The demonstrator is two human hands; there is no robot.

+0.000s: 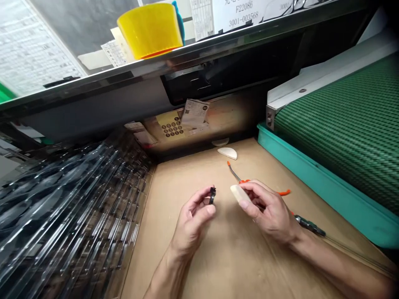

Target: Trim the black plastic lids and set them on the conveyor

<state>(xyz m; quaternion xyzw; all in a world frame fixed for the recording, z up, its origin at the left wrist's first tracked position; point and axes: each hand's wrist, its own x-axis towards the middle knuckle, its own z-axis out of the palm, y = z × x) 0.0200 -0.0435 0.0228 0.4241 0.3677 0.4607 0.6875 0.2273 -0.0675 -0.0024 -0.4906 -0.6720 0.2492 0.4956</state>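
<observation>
Between the thumb and fingers of my left hand (pixel 193 222) is a small black part (pixel 212 195), too small to name more closely. My right hand (pixel 271 211) pinches a flat cream-coloured piece (pixel 239 194) with a rounded edge. The two hands are apart, above the cardboard-covered table (pixel 224 265). Under and beyond my right hand lies an orange-handled tool with a thin bent metal nozzle (pixel 234 171), partly hidden by the hand. It looks like an air blow gun, with a dark hose fitting (pixel 308 225) to its right.
A half-moon cream piece (pixel 228 153) lies at the back of the table. Stacked clear plastic trays (pixel 77 216) fill the left side. On the right stand a teal bin (pixel 311 178) and a green conveyor belt (pixel 346 124). A yellow tape roll (pixel 151 31) sits on the shelf above.
</observation>
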